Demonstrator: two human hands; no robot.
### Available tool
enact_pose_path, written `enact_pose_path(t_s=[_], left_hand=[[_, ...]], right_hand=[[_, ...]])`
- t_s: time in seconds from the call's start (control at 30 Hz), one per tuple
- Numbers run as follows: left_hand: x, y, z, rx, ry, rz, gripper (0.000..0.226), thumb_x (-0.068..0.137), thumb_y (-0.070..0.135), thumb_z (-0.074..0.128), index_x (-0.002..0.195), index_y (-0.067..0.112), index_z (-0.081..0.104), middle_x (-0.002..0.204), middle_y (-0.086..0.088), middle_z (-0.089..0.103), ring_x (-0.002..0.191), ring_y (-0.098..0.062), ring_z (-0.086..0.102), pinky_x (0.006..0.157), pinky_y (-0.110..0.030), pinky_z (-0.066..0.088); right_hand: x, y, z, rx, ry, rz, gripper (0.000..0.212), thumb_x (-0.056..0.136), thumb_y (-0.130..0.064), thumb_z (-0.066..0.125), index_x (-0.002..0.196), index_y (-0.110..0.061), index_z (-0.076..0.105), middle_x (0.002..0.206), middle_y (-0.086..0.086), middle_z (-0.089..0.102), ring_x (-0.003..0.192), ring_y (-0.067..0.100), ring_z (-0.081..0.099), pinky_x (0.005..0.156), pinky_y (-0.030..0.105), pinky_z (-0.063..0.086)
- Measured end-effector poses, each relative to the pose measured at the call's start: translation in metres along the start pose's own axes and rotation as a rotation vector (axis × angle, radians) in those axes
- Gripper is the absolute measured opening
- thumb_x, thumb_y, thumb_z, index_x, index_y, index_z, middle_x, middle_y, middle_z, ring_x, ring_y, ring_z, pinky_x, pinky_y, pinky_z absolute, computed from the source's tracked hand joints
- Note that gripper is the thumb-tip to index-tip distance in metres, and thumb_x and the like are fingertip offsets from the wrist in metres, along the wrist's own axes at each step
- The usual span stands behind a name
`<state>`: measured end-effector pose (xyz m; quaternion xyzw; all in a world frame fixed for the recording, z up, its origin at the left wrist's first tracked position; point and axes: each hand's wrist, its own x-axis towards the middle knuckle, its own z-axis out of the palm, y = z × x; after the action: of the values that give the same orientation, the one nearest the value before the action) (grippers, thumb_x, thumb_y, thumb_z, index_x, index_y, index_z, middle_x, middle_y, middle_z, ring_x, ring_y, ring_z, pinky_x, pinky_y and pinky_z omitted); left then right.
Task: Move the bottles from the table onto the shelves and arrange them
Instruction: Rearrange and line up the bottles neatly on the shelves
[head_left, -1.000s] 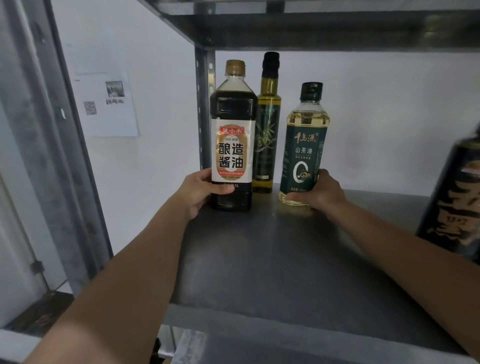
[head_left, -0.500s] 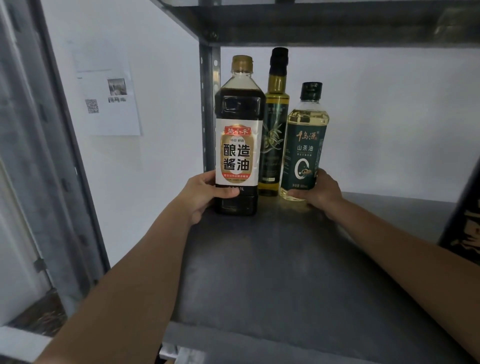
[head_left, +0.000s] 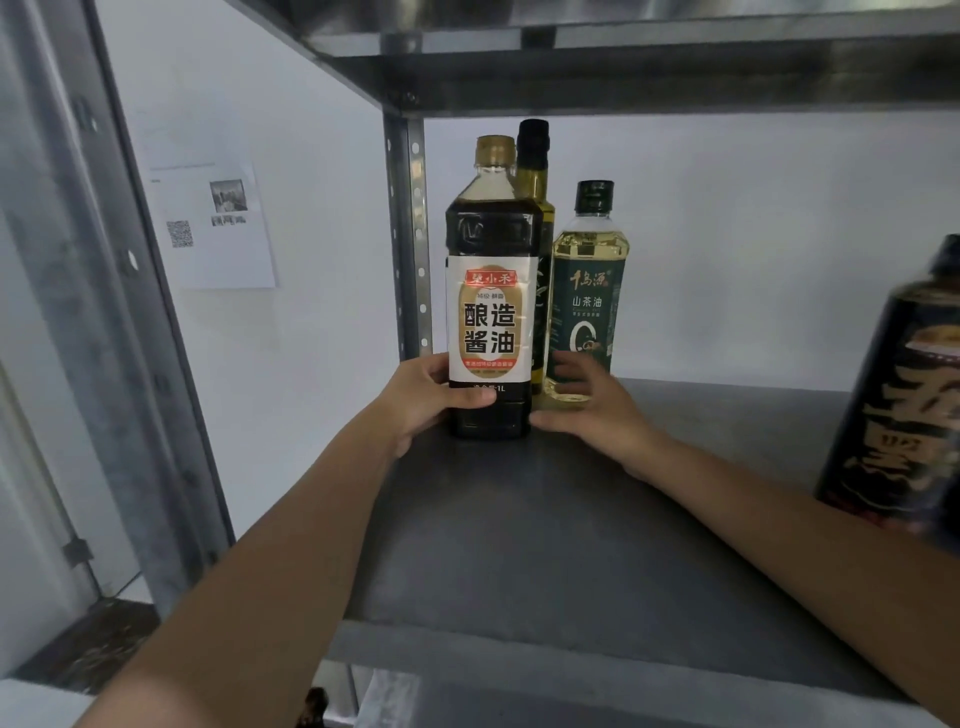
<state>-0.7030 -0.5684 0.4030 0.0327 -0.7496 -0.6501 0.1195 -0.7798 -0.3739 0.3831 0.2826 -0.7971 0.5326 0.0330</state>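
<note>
Grey metal shelf (head_left: 571, 545) carries three btls upright at its back-left corner, next to the perforated upright post (head_left: 408, 234). Soy sauce btl (head_left: 491, 312), dark w/ a white label and gold cap, stands in front. The tall olive oil btl (head_left: 532, 171) w/ a black cap is just behind it and partly hidden. The yellow tea oil btl (head_left: 587, 280), green label and dark cap, is just to the right.

L hand (head_left: 426, 400) grips the soy sauce btl low down, thumb across the front under the label, fingers round the left side. R hand (head_left: 597, 415) is motion-blurred. Its fingers look loosely spread in front of the tea oil btl's base, not wrapped round it, thumb reaching toward the soy sauce btl's foot; can't tell if it touches either.

A dark btl (head_left: 904, 405) w/ gold lettering looms blurred at the right edge, well apart from the others. Upper shelf (head_left: 623, 62) overhead; printed sheet (head_left: 218, 228) w/ a QR code on the white wall at left.
</note>
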Motion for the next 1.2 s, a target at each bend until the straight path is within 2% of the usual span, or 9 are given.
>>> enact_pose_path(t_s=[0.07,0.23,0.43,0.53,0.67,0.77,0.9,1.03,1.2], left_hand=[[-0.003,0.002,0.006,0.016,-0.056,0.012,0.044,0.073,0.009,0.079,0.112,0.023,0.066,0.113,0.001,0.069,0.112,-0.021,0.06,0.105,-0.046,0.042],[-0.006,0.004,0.014,-0.038,-0.224,-0.003,0.045,0.08,0.005,0.071,0.121,0.02,0.061,0.116,0.002,0.069,0.114,-0.017,0.059,0.104,-0.039,0.044],[-0.005,0.007,0.028,-0.028,-0.385,0.012,0.056,0.082,-0.007,0.063,0.131,0.016,0.052,0.13,-0.002,0.06,0.125,-0.017,0.051,0.107,-0.035,0.04],[0.0,0.01,0.042,0.086,-0.436,0.054,0.059,0.08,-0.007,0.065,0.134,0.012,0.05,0.132,-0.003,0.058,0.126,-0.017,0.051,0.108,-0.037,0.038],[0.008,0.012,0.065,0.243,-0.404,0.121,0.045,0.08,0.002,0.071,0.118,0.023,0.06,0.12,0.006,0.064,0.117,-0.01,0.056,0.108,-0.034,0.04],[0.017,0.01,0.079,0.303,-0.39,0.153,0.051,0.079,0.009,0.073,0.127,0.019,0.058,0.125,0.004,0.063,0.12,-0.011,0.054,0.109,-0.037,0.037],[0.026,0.006,0.091,0.327,-0.361,0.213,0.051,0.079,0.015,0.075,0.126,0.021,0.059,0.114,0.011,0.064,0.11,-0.004,0.056,0.102,-0.027,0.04],[0.036,0.004,0.089,0.355,-0.396,0.224,0.047,0.074,0.013,0.079,0.118,0.022,0.065,0.109,0.012,0.068,0.101,0.003,0.059,0.086,-0.015,0.043],[0.047,-0.002,0.064,0.581,-0.355,0.222,0.041,0.075,0.005,0.076,0.113,0.017,0.066,0.109,-0.003,0.068,0.108,-0.02,0.061,0.097,-0.03,0.045]], right_hand=[[-0.003,-0.005,0.009,0.015,-0.106,-0.014,0.086,0.067,-0.021,0.084,0.139,-0.025,0.036,0.12,-0.014,0.049,0.109,0.004,0.048,0.087,0.021,0.04],[-0.008,-0.009,0.003,0.019,-0.128,0.038,0.078,0.066,-0.021,0.084,0.132,-0.027,0.043,0.11,-0.016,0.055,0.093,-0.005,0.052,0.069,0.009,0.038],[-0.019,-0.01,-0.024,-0.032,-0.138,0.108,0.075,0.071,-0.018,0.08,0.136,-0.025,0.041,0.127,-0.005,0.056,0.115,0.013,0.05,0.097,0.031,0.042],[-0.028,-0.007,-0.041,-0.048,-0.124,0.137,0.074,0.073,-0.015,0.079,0.135,-0.024,0.041,0.132,-0.002,0.055,0.114,0.012,0.049,0.099,0.034,0.039],[-0.034,0.0,-0.061,-0.048,-0.079,0.186,0.071,0.074,-0.013,0.078,0.135,-0.023,0.043,0.133,-0.001,0.055,0.119,0.015,0.048,0.103,0.035,0.039],[-0.036,0.004,-0.069,-0.007,0.008,0.232,0.07,0.073,-0.007,0.077,0.134,-0.02,0.046,0.133,0.001,0.054,0.118,0.015,0.048,0.098,0.033,0.038],[-0.033,0.002,-0.06,0.03,0.264,0.253,0.08,0.064,-0.001,0.08,0.133,-0.017,0.043,0.132,0.003,0.053,0.122,0.023,0.048,0.094,0.034,0.043],[-0.028,-0.007,-0.035,-0.045,0.529,0.208,0.079,0.063,-0.024,0.082,0.128,-0.017,0.039,0.123,0.005,0.051,0.116,0.022,0.05,0.086,0.032,0.047],[-0.023,-0.012,-0.01,-0.18,0.634,0.191,0.106,0.057,-0.038,0.086,0.137,-0.017,0.02,0.13,0.009,0.038,0.122,0.027,0.04,0.098,0.043,0.044]])
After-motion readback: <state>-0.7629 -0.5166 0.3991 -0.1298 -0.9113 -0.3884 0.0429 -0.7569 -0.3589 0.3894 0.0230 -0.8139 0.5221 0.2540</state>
